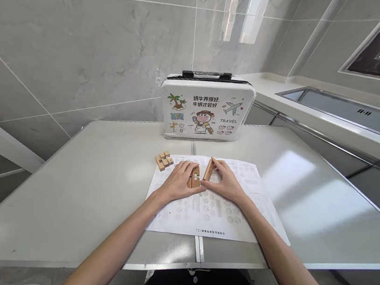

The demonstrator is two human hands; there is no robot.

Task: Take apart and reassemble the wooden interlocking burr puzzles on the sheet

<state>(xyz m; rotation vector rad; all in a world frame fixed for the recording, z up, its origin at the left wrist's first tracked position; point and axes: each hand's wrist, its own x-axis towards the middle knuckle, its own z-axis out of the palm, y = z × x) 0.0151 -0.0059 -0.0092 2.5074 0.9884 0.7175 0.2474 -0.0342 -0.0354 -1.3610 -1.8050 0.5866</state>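
My left hand (181, 181) is closed around notched wooden puzzle pieces (196, 182), holding them over a printed sheet. Just to the right, my right hand (224, 181) grips a separate wooden puzzle piece (209, 169) by its two ends between thumb and fingers, tilted. A small gap lies between the pieces in the two hands. Beyond my left hand, several more notched wooden blocks (164, 160) rest together at the sheet's upper left corner. The printed paper sheet (179, 219) lies flat under both hands, covered in small diagrams whose details are too small to read.
A white carry case (205, 111) with cartoon prints and a black handle stands at the table's back, wrapped in clear plastic. The pale folding table (99, 186) has a centre seam. A counter with a sink (349, 113) runs along the right, and a tiled wall rises behind.
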